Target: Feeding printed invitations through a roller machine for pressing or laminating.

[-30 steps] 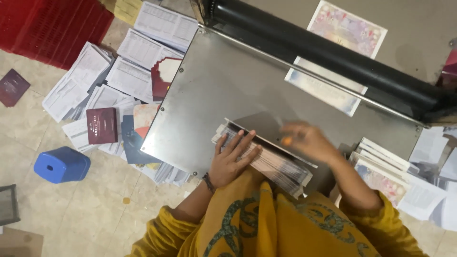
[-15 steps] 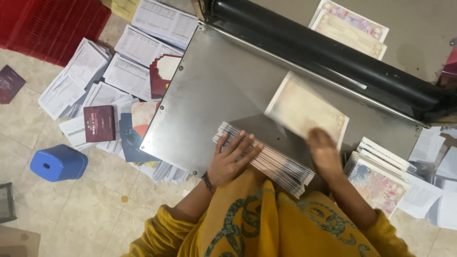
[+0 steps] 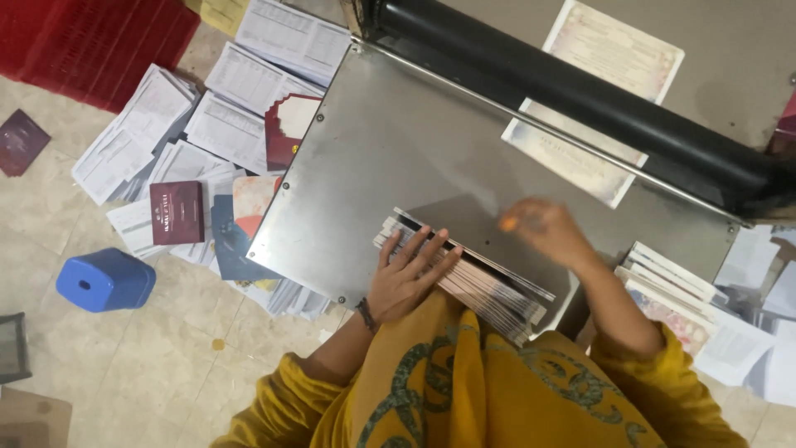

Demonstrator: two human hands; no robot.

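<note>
mid feeding step, by the look of it: left hand (image 3: pixel 408 278) flat, fingers spread, pressing the fanned stack of printed sheets (image 3: pixel 473 282) at lower centre of the frame, on the near edge of the steel plate (image 3: pixel 390 158). right hand (image 3: pixel 547 232) blurred just right of centre, above the plate; finger state impossible to tell. one sheet (image 3: pixel 572 158) half under the black roller (image 3: pixel 580 99), upper right. next move likely calls for peeling a single top sheet.

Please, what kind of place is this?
Probably a small print or laminating workshop: a roller machine with a metal feed table, a fanned stack of printed sheets and paper piles on the floor.
</note>
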